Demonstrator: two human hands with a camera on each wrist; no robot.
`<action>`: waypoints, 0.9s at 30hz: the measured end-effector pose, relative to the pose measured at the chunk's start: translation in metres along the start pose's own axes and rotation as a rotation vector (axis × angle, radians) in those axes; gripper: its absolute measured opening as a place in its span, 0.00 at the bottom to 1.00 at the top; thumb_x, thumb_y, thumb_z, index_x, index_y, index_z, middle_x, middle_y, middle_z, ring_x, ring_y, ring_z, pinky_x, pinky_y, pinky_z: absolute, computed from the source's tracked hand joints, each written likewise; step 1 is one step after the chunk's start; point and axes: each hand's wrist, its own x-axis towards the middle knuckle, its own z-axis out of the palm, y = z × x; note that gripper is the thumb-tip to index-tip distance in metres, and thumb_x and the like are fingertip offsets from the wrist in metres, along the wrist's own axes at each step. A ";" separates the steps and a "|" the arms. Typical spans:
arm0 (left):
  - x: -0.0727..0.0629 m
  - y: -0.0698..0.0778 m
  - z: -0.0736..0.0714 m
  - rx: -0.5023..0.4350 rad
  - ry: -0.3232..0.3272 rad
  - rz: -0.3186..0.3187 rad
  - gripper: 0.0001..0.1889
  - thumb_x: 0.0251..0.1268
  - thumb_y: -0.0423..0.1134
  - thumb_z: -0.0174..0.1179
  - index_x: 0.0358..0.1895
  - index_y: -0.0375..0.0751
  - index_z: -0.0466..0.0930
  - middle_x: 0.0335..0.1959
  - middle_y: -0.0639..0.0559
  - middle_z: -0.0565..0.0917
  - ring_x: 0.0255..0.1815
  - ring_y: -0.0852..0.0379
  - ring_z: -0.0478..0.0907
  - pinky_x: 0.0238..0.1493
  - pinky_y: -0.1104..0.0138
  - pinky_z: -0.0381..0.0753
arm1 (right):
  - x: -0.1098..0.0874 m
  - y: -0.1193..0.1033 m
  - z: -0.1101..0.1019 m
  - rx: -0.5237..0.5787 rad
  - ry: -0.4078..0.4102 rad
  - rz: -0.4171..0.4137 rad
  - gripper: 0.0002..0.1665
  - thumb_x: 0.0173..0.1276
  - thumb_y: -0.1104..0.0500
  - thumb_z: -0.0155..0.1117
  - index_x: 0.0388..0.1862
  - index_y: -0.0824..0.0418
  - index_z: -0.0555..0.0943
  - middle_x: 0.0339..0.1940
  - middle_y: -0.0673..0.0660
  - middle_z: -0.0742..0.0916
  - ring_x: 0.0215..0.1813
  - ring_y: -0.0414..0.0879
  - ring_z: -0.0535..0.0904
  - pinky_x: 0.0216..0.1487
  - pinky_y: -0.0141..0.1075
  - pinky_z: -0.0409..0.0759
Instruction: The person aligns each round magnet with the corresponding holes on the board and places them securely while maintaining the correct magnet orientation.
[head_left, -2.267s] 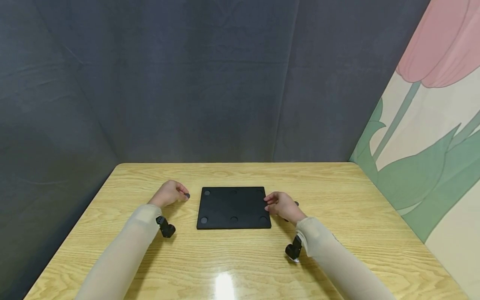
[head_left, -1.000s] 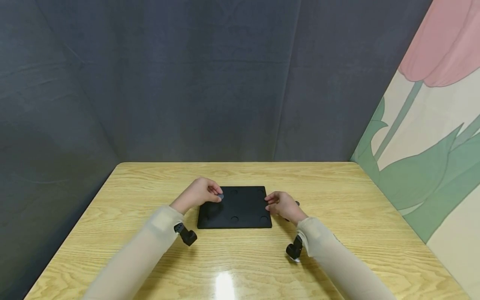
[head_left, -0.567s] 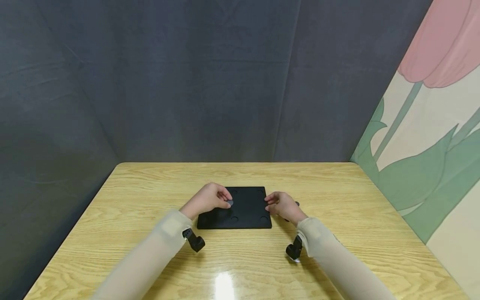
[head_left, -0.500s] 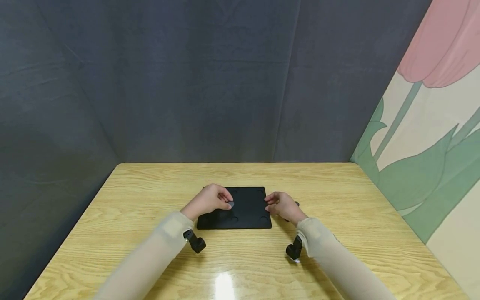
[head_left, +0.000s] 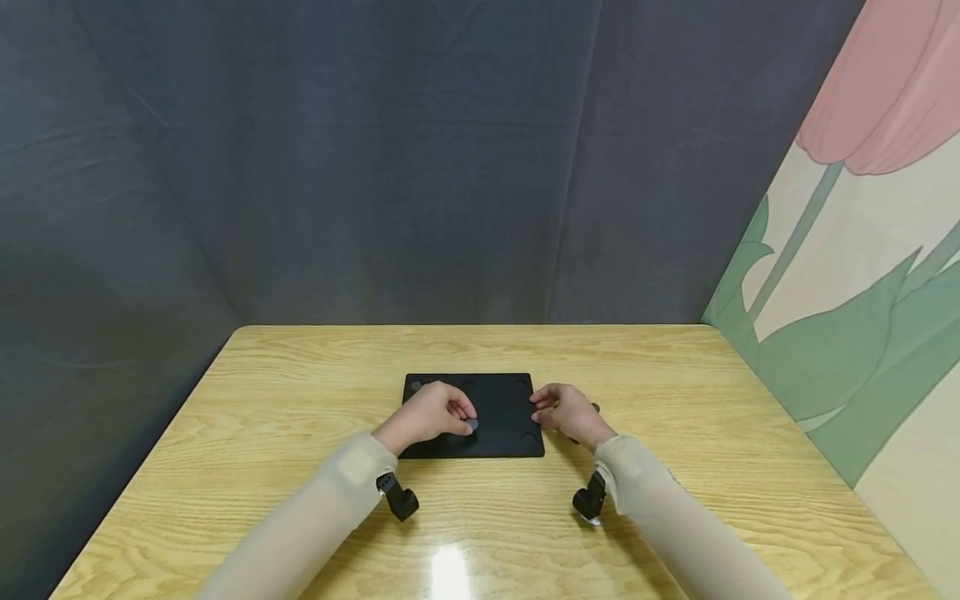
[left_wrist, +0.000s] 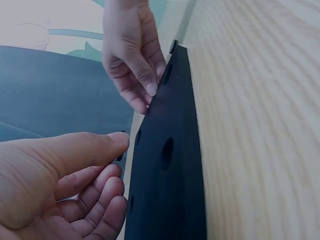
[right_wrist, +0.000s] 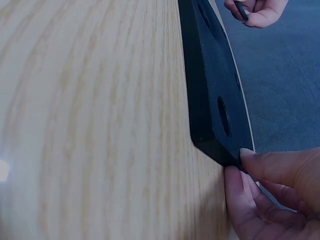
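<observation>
A flat black rectangular board (head_left: 504, 408) with round recesses lies on the table. Between thumb and fingertips, my left hand (head_left: 433, 412) pinches a small dark disc (head_left: 472, 424), held over the middle of the board toward its front. The disc shows edge-on in the right wrist view, as a thin black piece (right_wrist: 241, 11). At the board's right side, my right hand (head_left: 570, 414) grips the edge, thumb on the top face and a finger against the side. A grey disc (head_left: 416, 386) sits in the back left recess. My left hand and forearm hide the board's front left part.
The wood-grain table (head_left: 675, 375) stands against a dark grey curtain (head_left: 405, 167), with a flower-painted wall (head_left: 862, 333) on the right. A dark piece (head_left: 595, 407) shows partly behind my right hand. Each wrist carries a small black camera.
My left hand has come from the table left of the board, carrying the disc rightward over it, then a little nearer the front. My right hand has stayed at the board's right edge.
</observation>
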 end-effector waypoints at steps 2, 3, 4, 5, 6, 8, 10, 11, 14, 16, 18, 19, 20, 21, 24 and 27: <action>0.000 -0.001 0.002 0.001 -0.006 -0.004 0.05 0.53 0.33 0.71 0.33 0.43 0.84 0.30 0.55 0.81 0.31 0.59 0.76 0.34 0.68 0.77 | 0.001 0.000 0.000 0.001 0.005 0.004 0.16 0.62 0.74 0.63 0.49 0.69 0.78 0.43 0.62 0.81 0.38 0.47 0.81 0.41 0.37 0.83; -0.001 -0.001 0.003 0.004 -0.007 -0.003 0.05 0.53 0.33 0.71 0.33 0.43 0.84 0.30 0.55 0.81 0.31 0.59 0.76 0.34 0.68 0.77 | 0.001 0.000 0.000 -0.001 0.004 0.002 0.16 0.63 0.74 0.63 0.50 0.69 0.78 0.43 0.62 0.81 0.39 0.47 0.81 0.41 0.37 0.83; -0.001 -0.002 0.004 0.004 -0.009 -0.007 0.05 0.53 0.33 0.71 0.33 0.44 0.85 0.30 0.55 0.81 0.31 0.58 0.76 0.34 0.68 0.77 | 0.001 0.001 0.000 -0.003 0.002 0.001 0.16 0.63 0.73 0.63 0.50 0.69 0.78 0.43 0.62 0.81 0.39 0.47 0.81 0.41 0.37 0.83; -0.001 -0.002 0.004 0.006 -0.010 -0.010 0.05 0.54 0.33 0.71 0.33 0.44 0.85 0.30 0.55 0.81 0.31 0.59 0.76 0.34 0.68 0.77 | 0.001 0.000 -0.001 -0.001 0.001 -0.001 0.16 0.63 0.74 0.63 0.50 0.69 0.77 0.43 0.63 0.81 0.39 0.47 0.81 0.41 0.37 0.83; -0.001 -0.003 0.005 0.008 -0.011 -0.007 0.05 0.54 0.33 0.71 0.33 0.44 0.85 0.30 0.55 0.81 0.31 0.59 0.76 0.33 0.68 0.77 | 0.001 0.001 -0.001 0.001 -0.001 -0.003 0.16 0.63 0.73 0.63 0.50 0.69 0.77 0.43 0.63 0.81 0.39 0.47 0.81 0.41 0.37 0.83; -0.001 -0.004 0.005 0.013 -0.012 -0.003 0.05 0.54 0.34 0.71 0.33 0.45 0.85 0.30 0.55 0.81 0.31 0.59 0.76 0.33 0.68 0.77 | 0.001 0.001 -0.001 0.005 -0.003 -0.004 0.16 0.63 0.73 0.63 0.50 0.69 0.77 0.43 0.63 0.81 0.39 0.47 0.81 0.41 0.37 0.83; -0.001 -0.005 0.006 0.019 -0.013 0.003 0.05 0.54 0.34 0.71 0.33 0.45 0.85 0.30 0.56 0.82 0.31 0.59 0.76 0.33 0.68 0.77 | 0.000 0.000 -0.001 0.004 -0.005 -0.006 0.16 0.63 0.73 0.63 0.50 0.69 0.77 0.43 0.63 0.81 0.39 0.47 0.81 0.41 0.37 0.83; -0.002 -0.005 0.006 0.024 -0.014 0.006 0.05 0.53 0.34 0.71 0.33 0.45 0.85 0.29 0.55 0.82 0.30 0.59 0.76 0.33 0.68 0.77 | 0.000 0.000 -0.001 0.001 -0.005 -0.008 0.16 0.63 0.73 0.63 0.50 0.69 0.77 0.44 0.63 0.81 0.39 0.47 0.81 0.41 0.36 0.83; -0.002 -0.007 0.007 0.032 -0.016 0.008 0.05 0.53 0.34 0.71 0.32 0.45 0.85 0.29 0.56 0.81 0.30 0.59 0.76 0.32 0.68 0.77 | 0.000 -0.001 -0.001 -0.007 -0.003 -0.005 0.17 0.62 0.72 0.64 0.50 0.69 0.77 0.44 0.64 0.81 0.39 0.47 0.81 0.40 0.36 0.82; -0.002 -0.008 0.007 0.038 -0.017 0.009 0.05 0.53 0.34 0.72 0.32 0.45 0.85 0.29 0.56 0.81 0.30 0.59 0.76 0.32 0.68 0.77 | 0.000 -0.001 -0.001 -0.012 -0.006 -0.003 0.17 0.62 0.72 0.64 0.51 0.70 0.77 0.45 0.64 0.81 0.39 0.47 0.81 0.40 0.36 0.82; -0.002 -0.009 0.008 0.039 -0.018 0.008 0.05 0.53 0.33 0.72 0.32 0.45 0.85 0.29 0.56 0.81 0.30 0.59 0.76 0.32 0.68 0.77 | 0.000 -0.002 -0.001 -0.005 -0.005 0.009 0.17 0.62 0.72 0.64 0.50 0.69 0.77 0.45 0.64 0.81 0.39 0.48 0.81 0.40 0.36 0.82; -0.002 -0.009 0.008 0.039 -0.018 0.009 0.05 0.52 0.33 0.72 0.31 0.45 0.85 0.29 0.56 0.81 0.30 0.59 0.76 0.32 0.68 0.77 | 0.000 -0.002 0.000 -0.003 -0.005 0.013 0.16 0.62 0.72 0.64 0.50 0.69 0.77 0.45 0.63 0.81 0.39 0.48 0.81 0.40 0.36 0.82; -0.002 -0.009 0.008 0.040 -0.018 0.011 0.05 0.52 0.33 0.72 0.31 0.45 0.85 0.28 0.56 0.81 0.30 0.59 0.76 0.32 0.68 0.77 | 0.000 -0.002 0.000 -0.008 -0.006 0.012 0.16 0.63 0.72 0.64 0.50 0.69 0.77 0.45 0.64 0.81 0.39 0.48 0.81 0.40 0.36 0.82; -0.002 -0.010 0.008 0.041 -0.018 0.011 0.05 0.52 0.33 0.72 0.31 0.45 0.85 0.28 0.56 0.81 0.30 0.59 0.76 0.32 0.68 0.76 | -0.001 -0.003 0.000 -0.010 -0.005 0.013 0.16 0.63 0.72 0.64 0.50 0.69 0.77 0.44 0.63 0.81 0.39 0.48 0.81 0.39 0.35 0.82; -0.002 -0.011 0.009 0.042 -0.016 0.014 0.06 0.52 0.33 0.72 0.31 0.44 0.85 0.28 0.55 0.81 0.30 0.59 0.75 0.32 0.68 0.76 | -0.001 -0.003 0.000 -0.013 0.004 0.018 0.16 0.62 0.72 0.65 0.49 0.68 0.78 0.44 0.62 0.81 0.38 0.47 0.81 0.38 0.35 0.81; -0.002 -0.012 0.010 0.046 -0.015 0.017 0.06 0.52 0.33 0.72 0.31 0.44 0.85 0.28 0.56 0.81 0.30 0.59 0.75 0.32 0.68 0.76 | -0.001 -0.003 0.000 -0.023 0.006 0.012 0.16 0.62 0.71 0.65 0.50 0.68 0.78 0.44 0.63 0.81 0.38 0.47 0.81 0.38 0.35 0.81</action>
